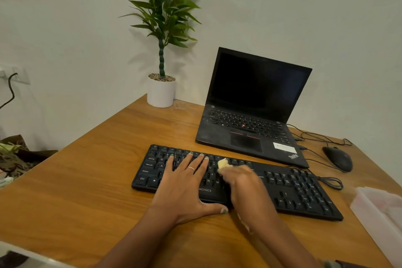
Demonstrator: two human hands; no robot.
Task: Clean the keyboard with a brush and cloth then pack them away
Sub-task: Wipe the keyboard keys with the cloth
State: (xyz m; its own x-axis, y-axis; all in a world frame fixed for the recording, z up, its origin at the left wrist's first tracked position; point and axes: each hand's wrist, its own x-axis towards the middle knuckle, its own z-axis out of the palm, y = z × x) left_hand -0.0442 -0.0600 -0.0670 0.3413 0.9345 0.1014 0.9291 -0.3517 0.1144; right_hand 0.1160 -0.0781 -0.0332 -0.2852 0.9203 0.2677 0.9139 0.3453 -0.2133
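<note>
A wooden desk (91, 172) fills the lower part of the frame, set against a pale wall. One black full-size keyboard (289, 193) is laid across the centre of the frame, slightly angled, with white key legends and a cable trailing off to its right. One open black laptop (256, 104), screen dark, is placed just behind it at centre right. One potted plant (162, 50) with long green leaves is seen at upper centre; its white pot is topped with small pebbles. One translucent plastic box (378, 213) is partly visible at the right edge, and its contents cannot be told. One black mouse (338, 159) is placed right of the laptop, among loose cables.

The left hand (185, 183) is laid flat on the keyboard's left half, fingers straight and spread apart, thumb at the front edge, a thin ring worn on one finger. The right hand (241, 178), blurred, is curled around a small pale yellow cloth (224, 163), which is pressed against the upper rows of keys at mid-keyboard.
</note>
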